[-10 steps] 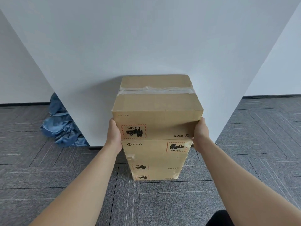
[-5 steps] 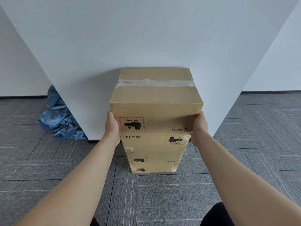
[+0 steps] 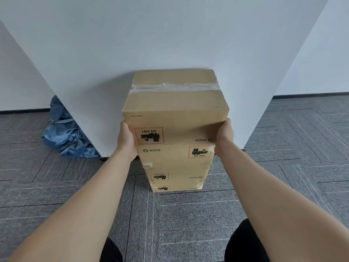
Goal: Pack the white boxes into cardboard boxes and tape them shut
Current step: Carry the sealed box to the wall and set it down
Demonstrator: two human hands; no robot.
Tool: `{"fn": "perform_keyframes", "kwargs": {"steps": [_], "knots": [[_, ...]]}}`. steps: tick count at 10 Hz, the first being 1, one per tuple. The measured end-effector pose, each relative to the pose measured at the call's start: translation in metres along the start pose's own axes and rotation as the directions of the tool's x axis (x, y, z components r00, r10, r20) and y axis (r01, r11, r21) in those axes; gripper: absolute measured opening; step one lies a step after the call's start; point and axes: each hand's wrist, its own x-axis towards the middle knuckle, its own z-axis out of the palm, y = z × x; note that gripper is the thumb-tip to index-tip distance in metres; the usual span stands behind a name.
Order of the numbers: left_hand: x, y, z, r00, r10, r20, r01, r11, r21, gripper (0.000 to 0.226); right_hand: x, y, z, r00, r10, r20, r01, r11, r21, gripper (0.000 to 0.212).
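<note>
A stack of several brown cardboard boxes (image 3: 175, 167) stands on the floor against a white pillar. The top cardboard box (image 3: 175, 103) is closed, with a strip of clear tape (image 3: 175, 87) across its lid. My left hand (image 3: 125, 138) presses against its lower left side. My right hand (image 3: 224, 136) presses against its lower right side. The fingers of both hands are hidden behind the box. No white boxes are in sight.
The white pillar (image 3: 170, 35) rises directly behind the stack. A crumpled blue cloth (image 3: 66, 137) lies on the floor at the pillar's left corner. Grey carpet tiles (image 3: 188, 214) cover the floor around the stack. My dark-clad legs show at the bottom edge.
The stack and both hands sit slightly higher in the view than before. Both hands stay on the sides of the top box.
</note>
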Motion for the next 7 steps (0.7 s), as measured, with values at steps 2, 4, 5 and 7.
{"fn": "perform_keyframes", "kwargs": {"steps": [2,4,5,7], "knots": [[-0.009,0.005,-0.005,1.0,-0.023,0.014,0.023,1.0,0.003,0.036,-0.004,-0.002,-0.001,1.0,-0.009,-0.027,0.009,1.0,-0.016,0.04],[-0.015,0.006,-0.014,0.997,-0.038,0.074,0.035,0.999,0.042,0.034,-0.014,-0.001,-0.003,0.996,-0.033,-0.082,0.029,0.998,-0.057,0.049],[-0.022,0.001,-0.024,0.993,-0.057,0.101,0.046,0.993,0.108,0.04,-0.031,-0.001,-0.006,0.989,-0.083,-0.118,0.07,0.992,-0.109,0.044],[-0.1,-0.002,-0.111,0.984,0.029,0.177,-0.098,0.914,0.394,0.046,-0.083,0.011,-0.024,0.928,-0.373,0.01,0.346,0.85,-0.397,0.042]]}}
